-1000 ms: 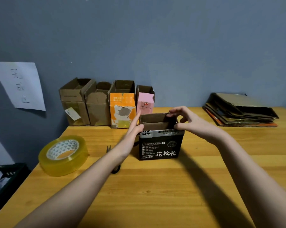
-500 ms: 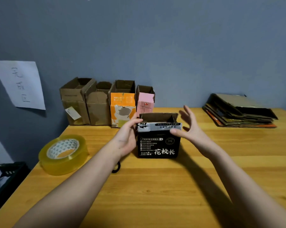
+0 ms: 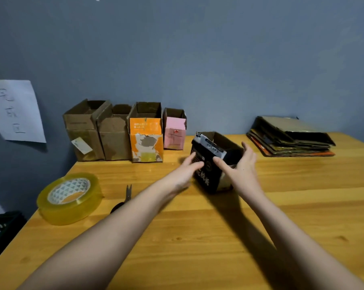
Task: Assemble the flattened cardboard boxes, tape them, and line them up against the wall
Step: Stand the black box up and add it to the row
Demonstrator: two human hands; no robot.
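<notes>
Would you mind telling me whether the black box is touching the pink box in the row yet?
Apart. In the head view, bare table and wall show between the black box and the pink box, which stands against the wall.

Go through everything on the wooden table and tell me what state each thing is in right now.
Black printed cardboard box: assembled, open-topped, tilted, held between both hands.
Left hand: fingers straight against the box.
Right hand: fingers straight against the box.
Four cardboard boxes: upright, open-topped, lined against wall.
Stacked flattened cardboard: still flat.
Yellowish tape roll: lying flat.
Scissors: blades closed.
</notes>
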